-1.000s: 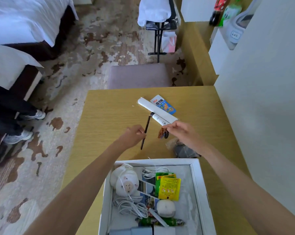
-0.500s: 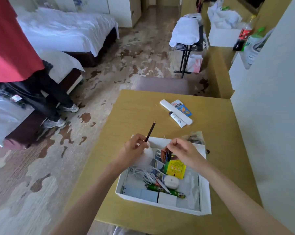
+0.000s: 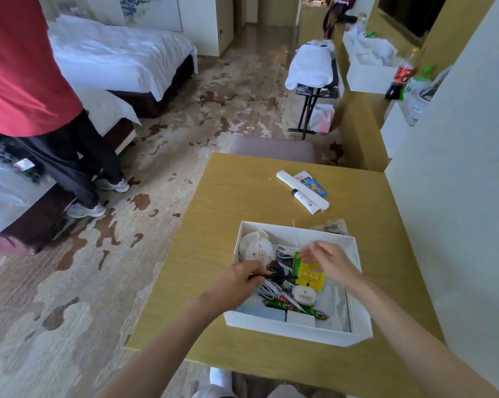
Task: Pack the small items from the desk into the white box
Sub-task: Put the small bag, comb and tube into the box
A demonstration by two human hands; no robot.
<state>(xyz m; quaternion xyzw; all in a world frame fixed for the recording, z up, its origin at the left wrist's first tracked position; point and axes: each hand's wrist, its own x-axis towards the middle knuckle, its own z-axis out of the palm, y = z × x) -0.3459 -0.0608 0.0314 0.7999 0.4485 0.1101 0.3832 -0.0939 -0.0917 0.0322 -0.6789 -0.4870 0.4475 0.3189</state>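
Your left hand is over the white box, grip pinched on a thin dark pen that lies low across the contents. Your right hand hovers over the box's far right part, fingers loosely spread, nothing clearly in them; a small dark brownish item sits in the box between the hands, too blurred to tell what it is. The box sits at the desk's near edge, toward the right. Inside it: a round white pouch at the far left corner, white cables, a yellow packet, a white oval case and a green wrapped stick. Toward the desk's far edge lie a white tube, a long white bar touching it and a blue packet. A clear bag lies just beyond the box's far right corner.
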